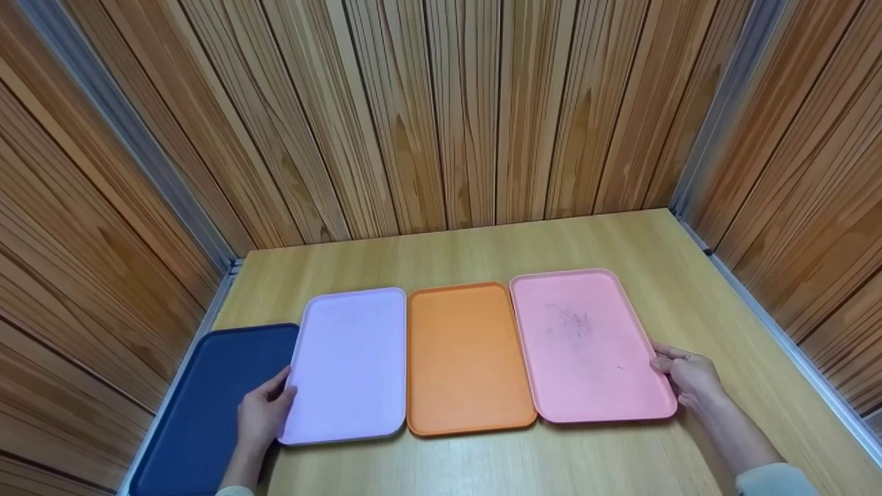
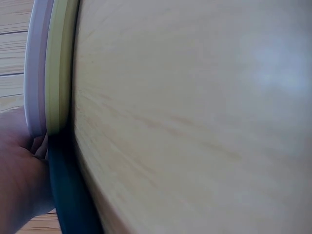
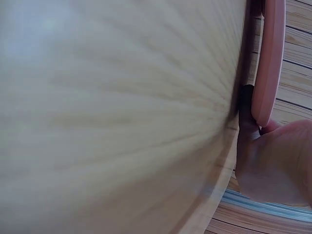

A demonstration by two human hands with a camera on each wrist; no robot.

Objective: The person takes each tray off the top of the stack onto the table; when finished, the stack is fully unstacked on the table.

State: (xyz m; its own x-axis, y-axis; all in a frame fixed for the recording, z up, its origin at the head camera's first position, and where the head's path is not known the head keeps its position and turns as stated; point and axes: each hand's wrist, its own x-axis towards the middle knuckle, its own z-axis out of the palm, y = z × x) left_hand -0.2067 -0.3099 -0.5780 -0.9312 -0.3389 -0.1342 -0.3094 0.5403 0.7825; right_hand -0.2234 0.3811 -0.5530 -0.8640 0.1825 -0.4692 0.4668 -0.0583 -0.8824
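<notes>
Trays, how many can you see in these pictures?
5: navy tray far left, then purple tray, orange tray, pink tray in a row, plus yellow tray beneath the purple, showing in the left wrist view. More may be hidden.

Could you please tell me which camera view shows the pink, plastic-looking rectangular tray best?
The head view shows the pink, plastic-looking rectangular tray best: nearly its whole upper face is visible, with the right hand gripping its edge. The right wrist view shows only part of its side, edge-on; the left wrist view does not show it.
</notes>
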